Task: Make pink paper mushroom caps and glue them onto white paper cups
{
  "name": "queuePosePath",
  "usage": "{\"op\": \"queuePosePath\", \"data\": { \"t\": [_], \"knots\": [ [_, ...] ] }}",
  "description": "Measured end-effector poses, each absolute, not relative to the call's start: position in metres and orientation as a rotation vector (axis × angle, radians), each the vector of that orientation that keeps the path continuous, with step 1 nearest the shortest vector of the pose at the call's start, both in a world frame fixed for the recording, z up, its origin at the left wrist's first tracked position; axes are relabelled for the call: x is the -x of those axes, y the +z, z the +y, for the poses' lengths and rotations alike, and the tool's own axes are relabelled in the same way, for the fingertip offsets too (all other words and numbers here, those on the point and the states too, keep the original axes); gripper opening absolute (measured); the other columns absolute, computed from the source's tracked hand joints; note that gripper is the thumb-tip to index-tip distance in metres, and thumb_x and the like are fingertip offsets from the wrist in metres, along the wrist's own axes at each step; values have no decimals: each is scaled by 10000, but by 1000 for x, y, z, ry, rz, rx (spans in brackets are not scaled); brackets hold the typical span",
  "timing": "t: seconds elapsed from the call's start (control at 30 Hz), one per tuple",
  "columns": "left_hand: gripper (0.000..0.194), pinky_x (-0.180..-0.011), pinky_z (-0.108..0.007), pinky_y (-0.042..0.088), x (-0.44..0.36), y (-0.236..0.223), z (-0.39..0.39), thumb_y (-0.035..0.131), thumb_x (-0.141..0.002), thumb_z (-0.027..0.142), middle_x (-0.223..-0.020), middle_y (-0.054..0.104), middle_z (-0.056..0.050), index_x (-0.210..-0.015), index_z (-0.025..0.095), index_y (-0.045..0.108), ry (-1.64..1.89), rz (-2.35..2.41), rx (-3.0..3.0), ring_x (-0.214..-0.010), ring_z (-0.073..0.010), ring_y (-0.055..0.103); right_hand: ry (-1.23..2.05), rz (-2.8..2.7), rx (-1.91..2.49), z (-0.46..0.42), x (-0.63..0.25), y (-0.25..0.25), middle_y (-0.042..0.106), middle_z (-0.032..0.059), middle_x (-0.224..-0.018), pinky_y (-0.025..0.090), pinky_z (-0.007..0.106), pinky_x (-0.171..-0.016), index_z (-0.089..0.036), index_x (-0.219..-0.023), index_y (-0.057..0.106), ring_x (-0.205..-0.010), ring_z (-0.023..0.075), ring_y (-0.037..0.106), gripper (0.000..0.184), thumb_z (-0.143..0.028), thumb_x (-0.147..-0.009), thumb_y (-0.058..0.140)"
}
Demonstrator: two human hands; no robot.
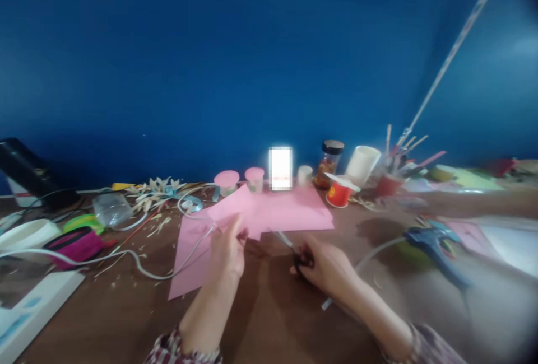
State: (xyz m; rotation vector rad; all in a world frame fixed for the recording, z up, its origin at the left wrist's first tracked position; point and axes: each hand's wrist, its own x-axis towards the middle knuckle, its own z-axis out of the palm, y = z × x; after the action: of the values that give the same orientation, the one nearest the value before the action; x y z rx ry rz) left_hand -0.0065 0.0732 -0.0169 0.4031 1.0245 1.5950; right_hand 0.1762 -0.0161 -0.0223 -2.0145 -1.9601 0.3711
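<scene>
My left hand (229, 249) is closed on a piece of pink paper (230, 206), which it lifts at a tilt above the table. My right hand (325, 263) grips a pair of scissors (298, 260) by the dark handles, their blades pointing up and left toward the pink paper. Other pink paper (187, 263) lies flat under and beside my left hand, and more pink paper (300, 213) spreads out behind both hands. Whether the blades touch any paper I cannot tell, as the picture is blurred there.
Behind the paper stand small cups with pink tops (227, 179), a bright phone-like screen (280, 169), a dark-lidded jar (330, 163) and a red cup (338, 193). A blue glue gun (437, 246) lies right. White cable (145, 274) and a power strip (40, 311) are left.
</scene>
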Motion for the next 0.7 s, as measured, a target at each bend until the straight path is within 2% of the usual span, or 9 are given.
{"op": "queuePosePath", "data": {
  "t": [0.27, 0.4, 0.5, 0.7],
  "knots": [
    [211, -522, -196, 484, 3, -9, 70, 727, -606, 95, -812, 614, 3, -753, 149, 585, 1604, 1017, -412, -669, -95, 596, 360, -2141, 1952, -25, -173, 4, 629, 60, -922, 351, 268, -668, -195, -919, 536, -855, 218, 553, 257, -285, -692, 615],
    [187, -531, -189, 481, 2, -6, 68, 711, -617, 86, -801, 611, 4, -748, 157, 597, 1598, 994, -433, -684, -96, 594, 361, -2224, 1929, -28, -168, 12, 597, 104, -1045, 374, 316, -771, -172, -1031, 512, -971, 253, 517, 367, -279, -692, 604],
    [178, -527, -187, 479, 2, -7, 68, 716, -621, 102, -798, 612, 0, -749, 159, 607, 1580, 994, -450, -689, -99, 592, 365, -2276, 1930, -28, -163, 16, 596, 120, -1052, 388, 338, -779, -157, -1050, 511, -962, 261, 531, 379, -271, -700, 599],
    [179, -555, -187, 484, 1, -5, 65, 701, -657, 118, -913, 620, -13, -801, 172, 610, 1556, 1036, -481, -746, -101, 593, 333, -2368, 1917, -26, -162, 21, 630, 121, -1007, 406, 327, -747, -143, -1014, 558, -909, 263, 569, 327, -249, -710, 611]
  ]
}}
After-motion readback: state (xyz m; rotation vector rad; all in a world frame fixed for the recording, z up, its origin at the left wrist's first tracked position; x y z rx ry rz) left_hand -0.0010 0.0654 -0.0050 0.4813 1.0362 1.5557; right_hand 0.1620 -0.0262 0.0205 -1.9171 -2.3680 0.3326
